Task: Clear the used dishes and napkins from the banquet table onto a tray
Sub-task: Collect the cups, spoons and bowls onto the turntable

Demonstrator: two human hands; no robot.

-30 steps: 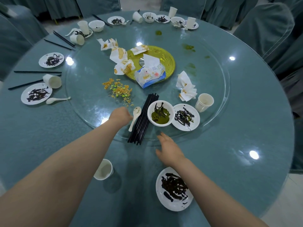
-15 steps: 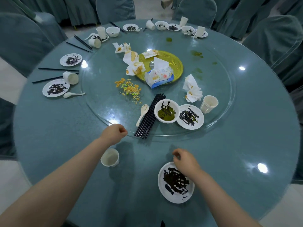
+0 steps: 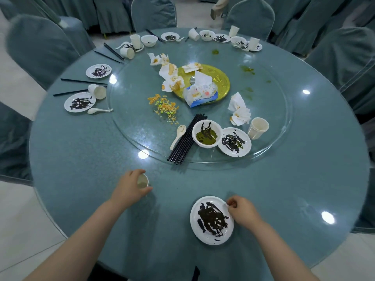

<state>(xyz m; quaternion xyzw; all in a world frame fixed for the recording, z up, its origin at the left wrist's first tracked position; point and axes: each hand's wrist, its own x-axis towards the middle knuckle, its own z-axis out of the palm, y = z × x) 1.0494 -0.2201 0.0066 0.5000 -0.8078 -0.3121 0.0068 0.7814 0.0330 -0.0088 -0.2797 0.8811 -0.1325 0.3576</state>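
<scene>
Left hand (image 3: 129, 189) grasps a small white cup (image 3: 142, 181), fingers curled round its side; cup stands upright on the round teal table (image 3: 81, 159), near edge. Right hand (image 3: 242, 212) pinches the right rim of a white plate (image 3: 211, 220) smeared with dark sauce; plate lies flat on the table, right of the cup and well apart from it.

Beyond both grips, on the glass turntable (image 3: 132, 122): a bundle of black chopsticks (image 3: 186, 138) overhanging the glass edge, a white spoon (image 3: 178, 135) just left of it, a bowl (image 3: 207, 133) with green and dark residue just right, touching a second stained plate (image 3: 234, 141). Right of that, an upright cup (image 3: 257, 127) and crumpled napkins (image 3: 239, 112).

Farther out: scattered orange and green food scraps (image 3: 164, 107), a tissue pack (image 3: 200, 92) on a gold disc (image 3: 221, 80), stained napkins (image 3: 169, 72) left of it.

Far left of the cup grip: two stained plates (image 3: 79, 102), a tipped cup (image 3: 97, 91), loose chopsticks (image 3: 83, 81). Far rim: more cups, bowls, plates (image 3: 221, 38).
</scene>
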